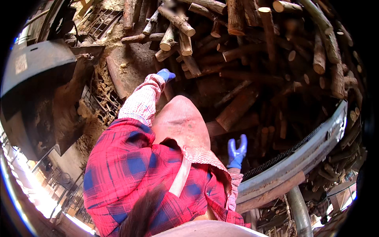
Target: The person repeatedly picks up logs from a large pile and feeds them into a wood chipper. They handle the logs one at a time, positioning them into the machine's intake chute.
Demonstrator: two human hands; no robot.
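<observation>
Reaching over stacked logs (237, 59), left hand (166, 74) fingers hidden; right hand (237, 149) fingers spread, empty, near curved metal rim (300, 154).

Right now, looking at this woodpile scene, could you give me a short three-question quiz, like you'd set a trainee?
1. True or false: the right hand is gripping a log.
2. Multiple choice: the gloves on both hands are A) blue, B) yellow, C) white.
3. Short answer: what is the left hand stretched out toward?

Key
1. False: its fingers are spread and hold nothing.
2. A.
3. The stacked logs. Whether the hand has closed on one cannot be told.
</observation>
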